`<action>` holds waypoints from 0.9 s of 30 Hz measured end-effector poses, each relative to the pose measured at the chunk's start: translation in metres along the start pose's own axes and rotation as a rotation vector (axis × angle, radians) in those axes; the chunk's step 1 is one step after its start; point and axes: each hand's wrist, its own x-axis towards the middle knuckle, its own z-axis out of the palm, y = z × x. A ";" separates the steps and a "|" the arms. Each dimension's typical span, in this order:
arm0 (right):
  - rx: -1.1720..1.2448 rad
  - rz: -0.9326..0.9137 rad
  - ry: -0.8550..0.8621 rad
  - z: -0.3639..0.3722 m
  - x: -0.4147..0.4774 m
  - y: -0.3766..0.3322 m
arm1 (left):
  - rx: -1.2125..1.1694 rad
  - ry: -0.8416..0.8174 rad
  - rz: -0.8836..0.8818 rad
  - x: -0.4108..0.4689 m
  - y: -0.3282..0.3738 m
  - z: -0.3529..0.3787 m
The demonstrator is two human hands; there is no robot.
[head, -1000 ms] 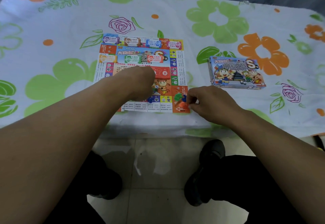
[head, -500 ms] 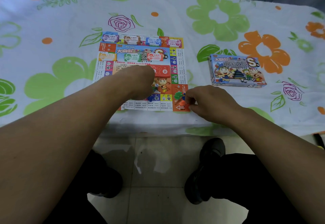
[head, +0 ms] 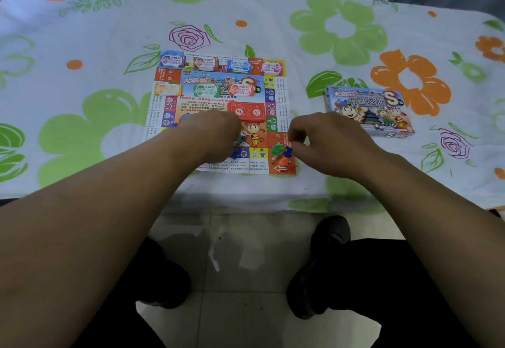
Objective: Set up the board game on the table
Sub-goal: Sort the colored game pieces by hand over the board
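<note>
The colourful game board (head: 218, 101) lies flat on the table near its front edge. Stacks of paper money (head: 205, 63) sit along its far side and middle, and a red card deck (head: 247, 112) lies at its centre. Three small pawns, green (head: 277, 148), blue (head: 287, 151) and orange (head: 285, 161), cluster on the near right corner square. My right hand (head: 330, 142) hovers beside them with thumb and forefinger curled together, nothing visible between them. My left hand (head: 216, 134) rests as a fist on the board's near middle, next to a white die (head: 243, 135); its palm is hidden.
The game box (head: 369, 112) lies to the right of the board. A floral cloth (head: 82, 118) covers the table, whose front edge runs just below the board. My legs and shoes are above the tiled floor underneath.
My right hand has drawn slightly up and back from the orange pawn it was touching. The pawns stay on the corner square. My left fist has hardly moved.
</note>
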 end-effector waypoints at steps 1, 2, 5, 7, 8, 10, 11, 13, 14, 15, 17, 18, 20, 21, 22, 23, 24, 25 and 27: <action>0.000 -0.008 0.007 0.000 0.002 -0.002 | 0.001 0.000 -0.002 0.000 0.000 0.001; 0.003 -0.014 0.007 0.000 0.004 -0.003 | -0.003 -0.001 -0.005 -0.001 -0.001 0.003; 0.017 -0.039 0.005 0.001 0.010 -0.010 | -0.017 0.014 -0.012 0.000 -0.003 0.007; 0.019 -0.063 0.001 0.003 0.014 -0.015 | -0.013 0.019 -0.007 0.000 -0.004 0.008; 0.021 -0.073 -0.001 0.004 0.016 -0.018 | -0.010 0.018 -0.003 0.000 -0.004 0.008; 0.027 -0.094 -0.008 0.005 0.020 -0.025 | -0.001 0.024 0.002 0.000 -0.002 0.008; 0.030 -0.106 -0.009 0.006 0.022 -0.028 | 0.004 0.028 0.004 0.000 -0.002 0.008; 0.039 -0.132 -0.009 0.008 0.026 -0.035 | 0.010 0.031 0.008 0.000 -0.001 0.009; 0.044 -0.144 -0.010 0.011 0.027 -0.037 | 0.006 0.030 0.009 0.000 0.000 0.010; 0.046 -0.153 -0.017 0.014 0.029 -0.040 | 0.000 0.031 0.011 0.000 0.000 0.011; 0.042 -0.157 -0.050 0.020 0.031 -0.043 | -0.013 0.030 0.006 0.000 0.000 0.012; 0.036 -0.154 -0.067 0.022 0.032 -0.043 | -0.027 0.029 -0.002 -0.001 0.000 0.012; 0.035 -0.147 -0.091 0.025 0.034 -0.043 | -0.070 0.023 -0.018 -0.001 -0.001 0.011; 0.043 -0.145 -0.092 0.027 0.035 -0.042 | -0.096 0.019 -0.019 0.000 -0.002 0.010; 0.055 -0.141 -0.090 0.028 0.036 -0.042 | -0.124 0.016 -0.017 0.000 -0.003 0.009; 0.074 -0.136 -0.076 0.028 0.037 -0.042 | -0.152 0.019 -0.011 0.000 -0.003 0.007; 0.096 -0.129 -0.062 0.028 0.038 -0.042 | -0.185 0.027 -0.003 0.000 -0.003 0.005; 0.119 -0.120 -0.050 0.028 0.039 -0.042 | -0.224 0.040 0.009 0.000 -0.003 0.002; 0.169 -0.096 -0.058 0.026 0.041 -0.043 | -0.310 0.071 0.028 0.000 -0.003 -0.004</action>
